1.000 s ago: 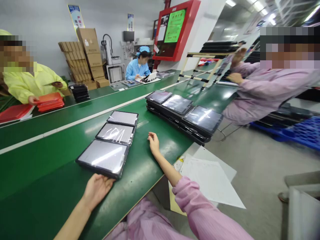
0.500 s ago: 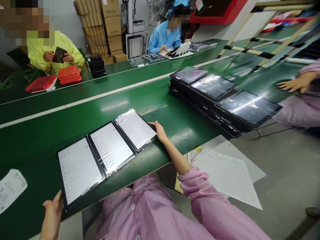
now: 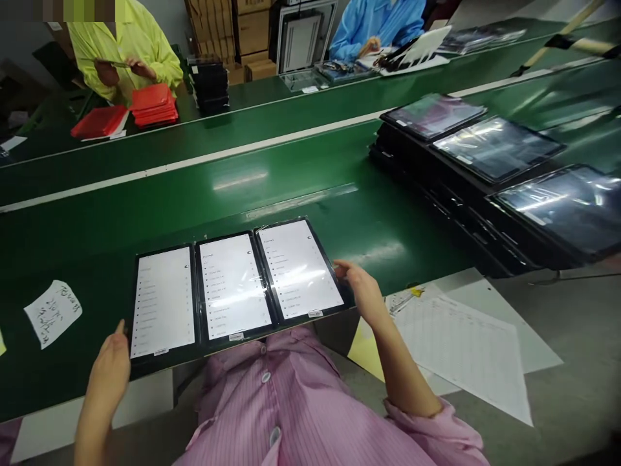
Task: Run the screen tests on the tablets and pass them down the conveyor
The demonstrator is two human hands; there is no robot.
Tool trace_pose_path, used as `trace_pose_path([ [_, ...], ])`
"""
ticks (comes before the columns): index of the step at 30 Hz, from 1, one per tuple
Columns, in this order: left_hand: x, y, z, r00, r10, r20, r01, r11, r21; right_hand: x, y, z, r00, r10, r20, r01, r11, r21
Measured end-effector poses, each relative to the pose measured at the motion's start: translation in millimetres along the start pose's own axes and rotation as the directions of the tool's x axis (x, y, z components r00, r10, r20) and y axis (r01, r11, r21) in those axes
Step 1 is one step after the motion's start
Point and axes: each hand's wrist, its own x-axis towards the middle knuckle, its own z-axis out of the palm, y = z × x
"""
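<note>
Three tablets lie side by side near the front edge of the green table: a left tablet [image 3: 162,304], a middle tablet [image 3: 233,288] and a right tablet [image 3: 301,272]. Their lit screens show white list pages under clear film. My left hand [image 3: 109,366] is beside the left tablet's outer edge, its fingers partly hidden. At the right tablet's outer edge is my right hand [image 3: 363,291], fingers loosely bent and apart. Neither hand is wrapped round a tablet; whether they touch the edges is hard to tell.
Stacked dark tablets [image 3: 499,149] stand at the right. A handwritten note [image 3: 53,314] lies at the left; printed sheets [image 3: 460,343] are below the table edge. Across the table, a person in yellow [image 3: 130,52] sits behind red pouches [image 3: 152,103], and a person in blue [image 3: 378,29] works farther right.
The tablet row has turned from slanting to nearly parallel with the table's front edge. Both hands have moved with its ends. My view has tipped down, and the person in yellow has lowered their hands.
</note>
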Motion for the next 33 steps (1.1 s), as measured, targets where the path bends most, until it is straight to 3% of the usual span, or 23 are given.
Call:
trace_pose_path([
  [1,-9.7,17.3,5.2,0.996,0.032,-0.079,-0.022,0.992,0.123,-2.1,-13.2,2.7,0.992,-0.129,-0.005,0.127,0.980,-0.154],
  [3,-31.2,56.3,20.1,0.961,0.205,-0.185,-0.147,0.947,0.285,-5.6,-41.5,13.7,0.913,-0.380,0.145,0.406,0.831,-0.379],
  [5,-49.7,91.5,37.0,0.920,0.371,-0.131,-0.314,0.893,0.322,-8.9,-64.3,27.1,0.789,-0.491,0.369,0.614,0.662,-0.430],
  [7,-61.3,114.9,51.0,0.896,0.440,-0.050,-0.405,0.860,0.311,-11.3,-75.2,35.7,0.721,-0.502,0.478,0.690,0.586,-0.425],
  [11,-67.5,127.1,61.5,0.869,0.493,0.036,-0.480,0.823,0.305,-11.2,-65.3,26.2,0.764,-0.490,0.420,0.644,0.617,-0.452],
  [15,-65.1,116.2,53.4,0.825,0.553,0.117,-0.563,0.791,0.240,-9.6,-46.5,1.7,0.816,-0.541,0.205,0.562,0.657,-0.502],
  [19,-54.7,92.4,36.1,0.919,0.368,-0.141,-0.323,0.908,0.268,-14.5,-38.3,-9.1,0.818,-0.576,0.005,0.496,0.701,-0.512],
  [21,-49.8,80.4,29.5,0.933,0.290,-0.215,-0.236,0.940,0.245,-17.5,-37.0,-7.5,0.813,-0.581,-0.032,0.490,0.714,-0.500],
  [25,-52.7,75.5,29.7,0.913,0.354,-0.204,-0.303,0.922,0.242,-20.0,-39.3,4.1,0.821,-0.570,-0.019,0.489,0.721,-0.491],
  [33,-73.0,124.5,50.6,0.872,0.451,-0.193,-0.407,0.884,0.228,-21.3,-62.0,35.5,0.839,-0.484,0.247,0.532,0.638,-0.557],
])
